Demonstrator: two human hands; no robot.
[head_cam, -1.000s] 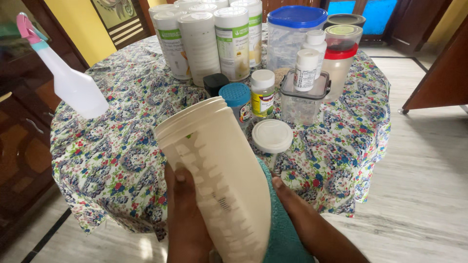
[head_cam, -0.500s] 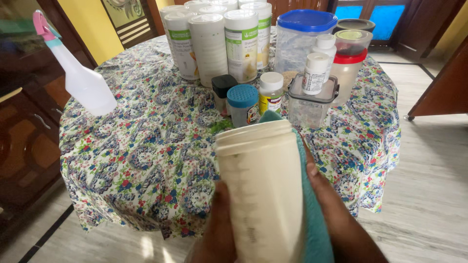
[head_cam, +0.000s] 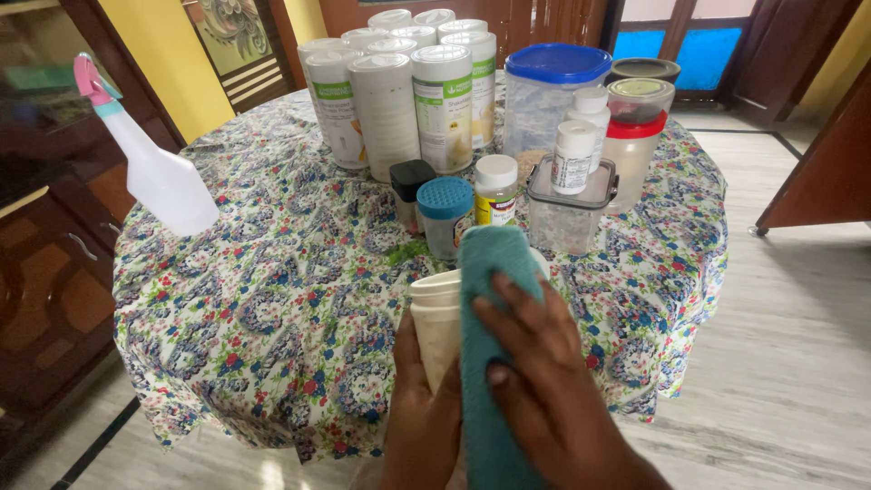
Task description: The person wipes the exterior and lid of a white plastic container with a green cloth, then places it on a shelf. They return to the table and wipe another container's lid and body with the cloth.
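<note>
Round table (head_cam: pixel 272 299), floral cloth (head_cam: pixel 227 272), grey tiled floor (head_cam: pixel 798 345)

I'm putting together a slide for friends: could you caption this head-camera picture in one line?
Left hand holds a cream container while the right hand presses a teal cloth over it, above a floral-clothed table.
</note>
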